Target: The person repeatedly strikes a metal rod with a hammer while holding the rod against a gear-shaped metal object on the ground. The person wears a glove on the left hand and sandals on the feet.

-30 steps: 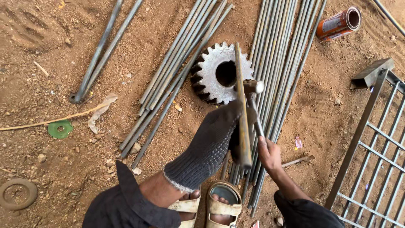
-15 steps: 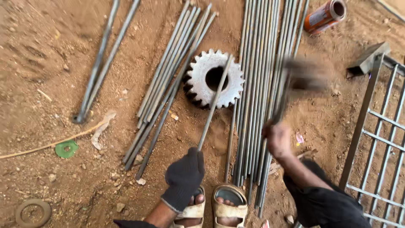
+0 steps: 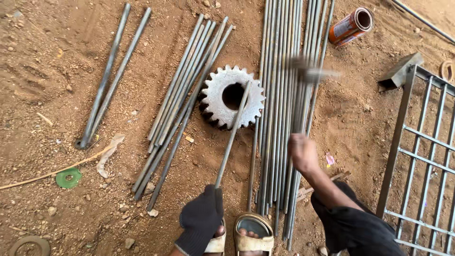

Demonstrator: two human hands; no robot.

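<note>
My left hand (image 3: 201, 219), in a dark knit glove, grips the near end of a thin steel rod (image 3: 233, 132). The rod slants up and its far end rests across a large toothed steel gear (image 3: 232, 97) lying flat on the dirt. My bare right hand (image 3: 302, 151) holds the handle of a hammer (image 3: 310, 73), whose head is blurred in the air above the long rods, right of the gear. My sandalled feet (image 3: 249, 237) show at the bottom edge.
A row of long steel rods (image 3: 284, 118) lies right of the gear, a shorter bundle (image 3: 185, 99) to its left, two more rods (image 3: 111, 76) far left. A metal grille frame (image 3: 422, 156) stands at right, an orange can (image 3: 350, 26) top right, a green washer (image 3: 68, 178) at left.
The gloved left hand drew back from over the gear to the rod's near end. The right hand swung the hammer out to the right, and it now hovers blurred over the long rods.
</note>
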